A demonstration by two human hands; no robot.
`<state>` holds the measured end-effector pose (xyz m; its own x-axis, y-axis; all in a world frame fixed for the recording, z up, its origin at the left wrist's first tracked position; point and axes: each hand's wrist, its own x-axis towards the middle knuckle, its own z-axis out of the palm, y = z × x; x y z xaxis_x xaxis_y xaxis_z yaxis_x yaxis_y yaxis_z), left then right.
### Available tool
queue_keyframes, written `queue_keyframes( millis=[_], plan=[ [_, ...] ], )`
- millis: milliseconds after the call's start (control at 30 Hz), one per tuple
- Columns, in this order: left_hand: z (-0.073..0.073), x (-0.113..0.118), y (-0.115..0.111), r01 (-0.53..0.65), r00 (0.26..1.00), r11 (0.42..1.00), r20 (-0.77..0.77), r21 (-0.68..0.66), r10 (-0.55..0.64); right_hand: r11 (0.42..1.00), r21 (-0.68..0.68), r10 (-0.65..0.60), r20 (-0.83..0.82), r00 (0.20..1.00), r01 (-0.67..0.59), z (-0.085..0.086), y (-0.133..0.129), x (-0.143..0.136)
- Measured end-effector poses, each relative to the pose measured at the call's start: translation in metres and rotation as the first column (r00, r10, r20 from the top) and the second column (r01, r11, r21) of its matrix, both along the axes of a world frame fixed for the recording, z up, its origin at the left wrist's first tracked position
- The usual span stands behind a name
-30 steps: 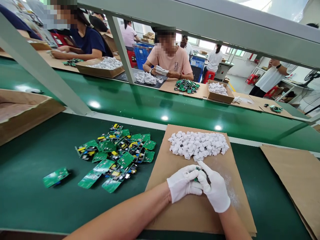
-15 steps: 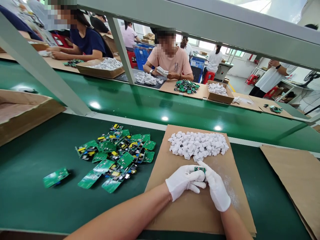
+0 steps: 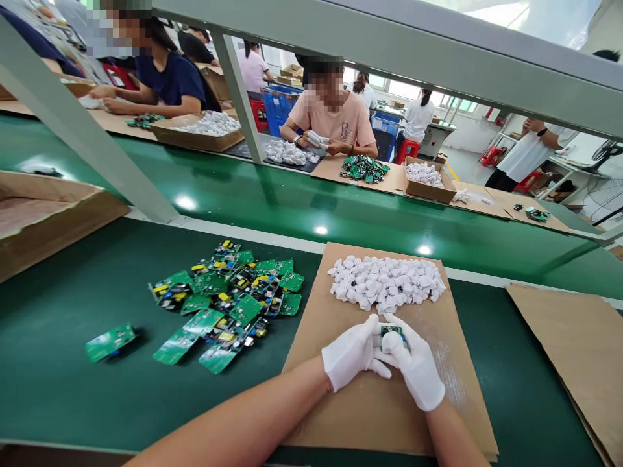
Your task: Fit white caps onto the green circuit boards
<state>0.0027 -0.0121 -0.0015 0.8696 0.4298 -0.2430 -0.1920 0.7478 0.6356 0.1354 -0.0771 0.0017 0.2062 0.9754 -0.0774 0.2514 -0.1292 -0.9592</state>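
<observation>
My left hand (image 3: 354,352) and my right hand (image 3: 413,363) wear white gloves and meet over a cardboard sheet. Between them is a small green circuit board (image 3: 390,331); only its upper part shows. The right thumb presses across its front, with the right fingers behind it. The left fingers are curled against its left side, the left thumb raised at that edge. Just beyond my hands lies a heap of small white lumpy pieces (image 3: 387,282). To the left, a pile of green circuit boards (image 3: 246,311) with yellow and black components spreads over the table.
The cardboard sheet (image 3: 350,415) lies under my hands. One separate board (image 3: 111,342) sits left of the pile. A cardboard box (image 3: 58,227) stands far left, more cardboard (image 3: 574,350) right. Beyond runs a green conveyor belt (image 3: 292,207), under a metal frame (image 3: 389,45). Co-workers sit across it.
My left thumb has come off the front of the board, and my right thumb now lies across it. The piles have stayed as they were.
</observation>
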Motion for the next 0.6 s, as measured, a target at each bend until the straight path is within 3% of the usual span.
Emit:
queue_keyframes(
  millis=[167,333,467,600],
  plan=[
    [0.0062,0.0011,-0.0033,-0.007,0.993,0.952,-0.113,0.307,0.044,0.999,0.035,-0.007,0.137,0.99,0.002,-0.0047,0.0013,0.002],
    [0.0103,0.0004,-0.0021,-0.008,0.987,0.955,-0.149,0.295,0.055,0.998,0.035,0.048,0.017,0.999,-0.048,-0.0031,0.0011,0.0074],
    [0.0087,0.0017,-0.0018,0.002,0.983,0.961,-0.179,0.277,0.05,1.0,0.005,0.024,0.085,0.996,-0.024,-0.0031,0.0011,0.0043],
    [0.0019,0.0038,-0.0022,-0.049,0.974,0.956,-0.199,0.288,0.11,0.998,0.026,0.055,0.052,0.997,-0.056,-0.0082,-0.0006,0.003]
  ],
)
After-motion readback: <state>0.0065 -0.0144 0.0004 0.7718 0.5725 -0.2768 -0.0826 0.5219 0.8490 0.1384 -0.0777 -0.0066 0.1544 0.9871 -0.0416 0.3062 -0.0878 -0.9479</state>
